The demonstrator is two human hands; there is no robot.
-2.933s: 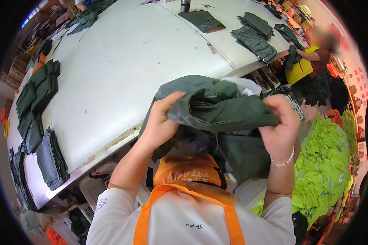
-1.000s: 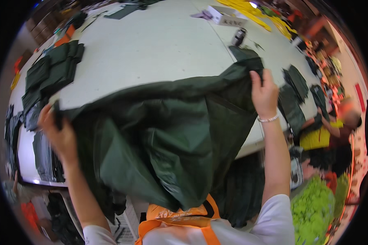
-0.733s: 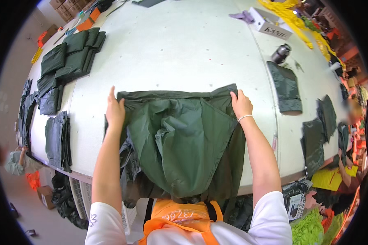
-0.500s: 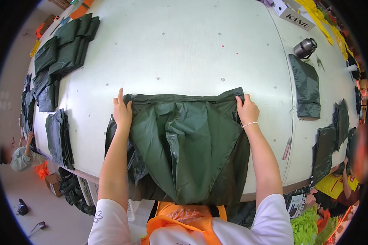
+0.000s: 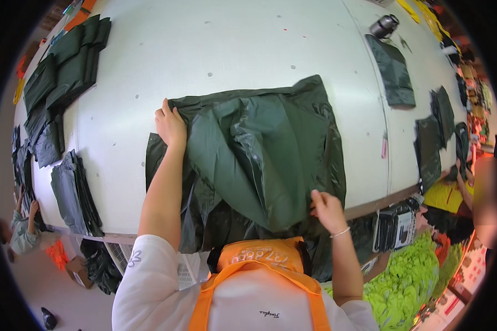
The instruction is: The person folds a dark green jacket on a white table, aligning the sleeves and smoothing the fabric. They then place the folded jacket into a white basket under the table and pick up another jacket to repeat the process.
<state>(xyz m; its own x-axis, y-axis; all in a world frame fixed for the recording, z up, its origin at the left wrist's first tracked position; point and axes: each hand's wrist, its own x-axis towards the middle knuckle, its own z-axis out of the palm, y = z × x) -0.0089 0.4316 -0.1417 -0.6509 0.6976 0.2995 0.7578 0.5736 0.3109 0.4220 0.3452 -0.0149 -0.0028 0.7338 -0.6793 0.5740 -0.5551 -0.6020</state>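
Note:
A dark green, shiny coated fabric piece [image 5: 298, 149] lies in front of me, its lower part hanging over the table edge. It is wide, with a lighter green rounded panel and a puckered middle seam. At its upper left corner my left hand [image 5: 172, 126] is closed on the fabric, thumb on top. My right hand [image 5: 327, 211] is over its lower right side, near the table edge. The fingers there are curled, and whether they pinch any cloth is hidden. The upper right corner lies loose on the table.
Folded dark green pieces [image 5: 74, 69] lie stacked at left, with another pile [image 5: 72, 193] nearer. At right are a folded bundle [image 5: 392, 71], a metal flask [image 5: 384, 26], a small pink-handled tool [image 5: 384, 146] and more dark pieces [image 5: 428, 151]. Lime-green cloth [image 5: 397, 281] lies below. Other people work both sides.
My right hand has let go of the upper right corner and come down toward the near edge. My left hand still holds the upper left corner. The view has shifted.

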